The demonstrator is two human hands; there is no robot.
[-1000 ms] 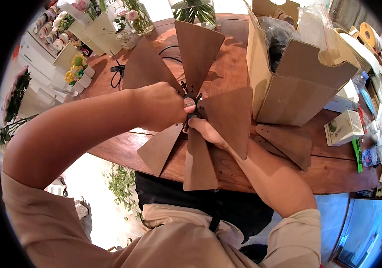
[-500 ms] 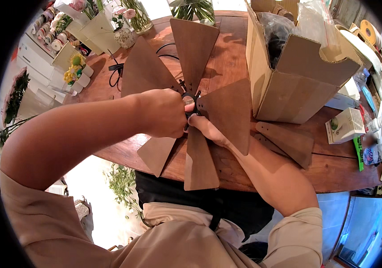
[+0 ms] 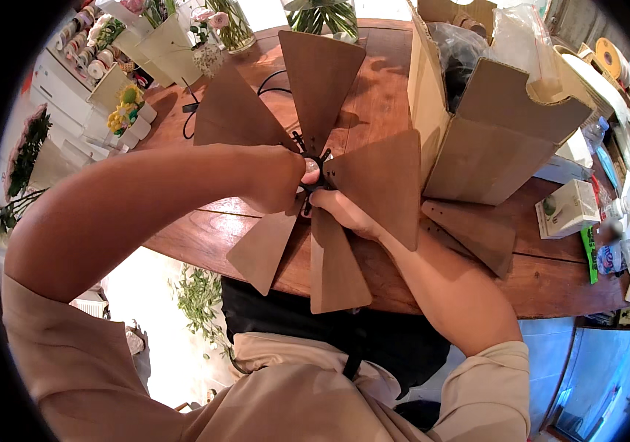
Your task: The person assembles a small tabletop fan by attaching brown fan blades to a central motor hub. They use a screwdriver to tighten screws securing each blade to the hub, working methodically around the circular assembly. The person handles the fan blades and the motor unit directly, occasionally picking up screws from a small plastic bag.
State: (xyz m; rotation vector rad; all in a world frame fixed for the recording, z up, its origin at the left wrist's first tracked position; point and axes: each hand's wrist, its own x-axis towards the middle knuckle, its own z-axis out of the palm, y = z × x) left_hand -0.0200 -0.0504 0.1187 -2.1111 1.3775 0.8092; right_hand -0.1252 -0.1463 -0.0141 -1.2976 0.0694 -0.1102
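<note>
A fan with several broad brown blades lies over the table, its dark round hub [image 3: 315, 171] near the middle. My left hand [image 3: 279, 179] is closed at the hub's left side, the wrist bent and most fingers hidden. From below right, my right hand [image 3: 344, 212] grips the hub's lower edge, thumb on top and the other fingers out of sight. One blade [image 3: 377, 188] spreads over my right wrist, another blade [image 3: 337, 265] points toward me, and an upper blade [image 3: 320, 77] points away. Small dark brackets show at the blade roots.
An open cardboard box [image 3: 502, 132] with plastic bags stands at the right. Loose blades [image 3: 473, 232] lie before it. A small carton [image 3: 569, 208] and a plastic bottle [image 3: 620, 254] sit farther right. Flower pots [image 3: 171, 48] and a black cable [image 3: 191, 110] are at the back left.
The fan has turned slightly, its near blades shifting right. My left wrist has bent more and the hand has rolled, uncovering more of the hub. My right hand stays at the hub.
</note>
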